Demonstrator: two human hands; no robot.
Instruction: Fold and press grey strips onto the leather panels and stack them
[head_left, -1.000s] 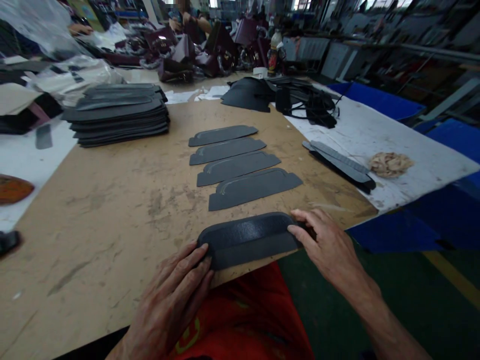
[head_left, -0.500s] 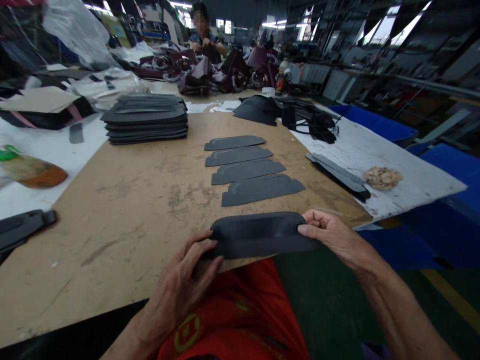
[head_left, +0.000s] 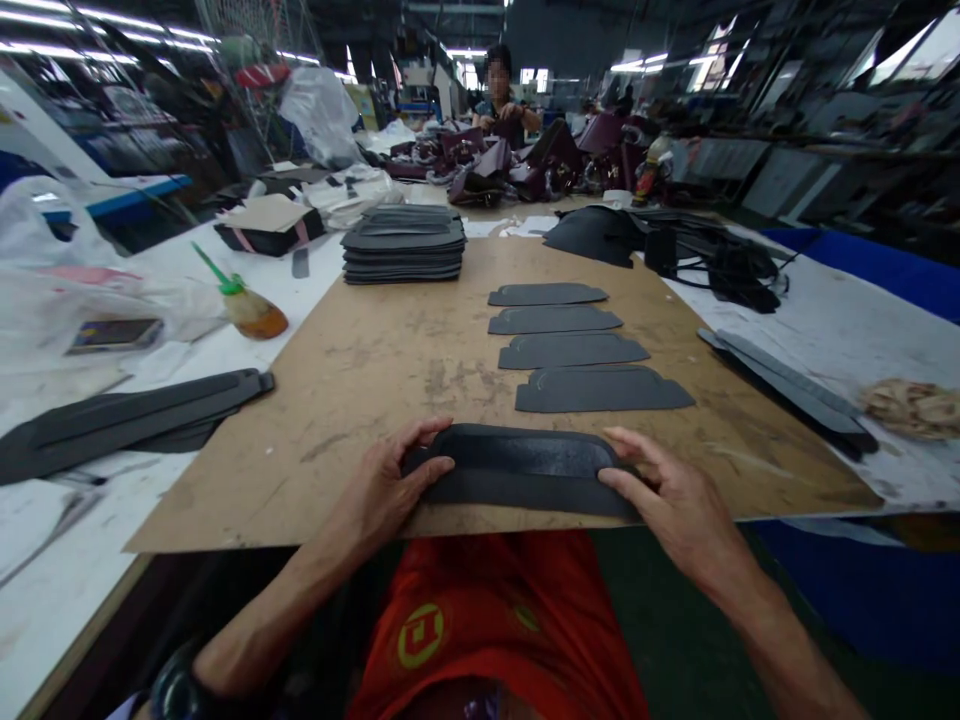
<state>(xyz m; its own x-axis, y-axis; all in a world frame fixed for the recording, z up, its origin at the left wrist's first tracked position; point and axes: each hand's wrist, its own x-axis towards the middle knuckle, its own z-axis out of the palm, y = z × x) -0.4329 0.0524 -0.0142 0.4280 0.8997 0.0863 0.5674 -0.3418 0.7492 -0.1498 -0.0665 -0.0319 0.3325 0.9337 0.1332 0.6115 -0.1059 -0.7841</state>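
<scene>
A long dark grey leather panel lies at the front edge of the brown board, with a shiny black strip along its upper part. My left hand grips its left end, thumb on top. At the right end, my right hand pinches the panel, its thumb pressing the strip's corner and the fingers behind. Just beyond, several flat grey panels with notched ends lie in a column.
Stacked dark panels stand at the board's back left. More dark pieces lie left and right. A green-capped bottle rests at left. Behind are black straps, maroon bags and another person.
The view has swung left. My left thumb now lies on top of the panel, and my right fingers have shifted behind its right end. The panel sits flatter along the board's edge.
</scene>
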